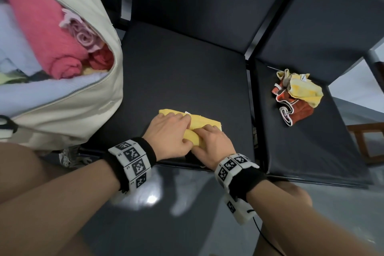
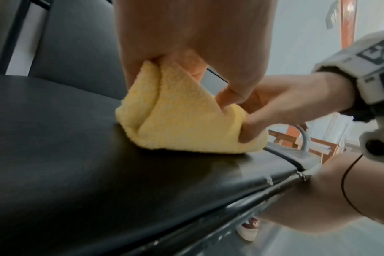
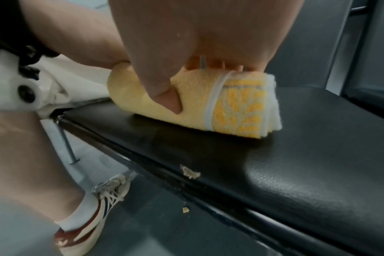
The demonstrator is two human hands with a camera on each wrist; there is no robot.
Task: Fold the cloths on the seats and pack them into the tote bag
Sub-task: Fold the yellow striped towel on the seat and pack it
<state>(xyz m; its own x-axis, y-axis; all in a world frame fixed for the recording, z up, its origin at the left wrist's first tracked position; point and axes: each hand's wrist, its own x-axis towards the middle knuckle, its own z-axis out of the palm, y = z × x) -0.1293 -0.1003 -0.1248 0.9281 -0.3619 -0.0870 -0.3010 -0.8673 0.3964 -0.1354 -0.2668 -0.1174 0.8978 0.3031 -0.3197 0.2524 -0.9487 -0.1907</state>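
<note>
A yellow cloth [image 1: 200, 121] lies folded into a narrow strip near the front of the middle black seat [image 1: 176, 72]. My left hand [image 1: 172, 131] grips its left part, fingers on top and thumb under the near fold. My right hand [image 1: 209, 139] pinches the right part. In the left wrist view the cloth [image 2: 182, 121] rises in a peak between the left hand [image 2: 186, 57] and the right hand [image 2: 272, 105]. In the right wrist view the right thumb [image 3: 162, 90] digs into the cloth [image 3: 235, 110], whose patterned end shows. The cream tote bag [image 1: 68, 97] stands open on the left seat.
The bag holds pink, red, lilac and pale blue cloths [image 1: 47, 33]. A crumpled yellow and red cloth heap [image 1: 297, 95] lies on the right seat [image 1: 301, 147]. Seat backs rise behind. My knees and shoe [image 3: 88, 216] are just before the seat's front edge.
</note>
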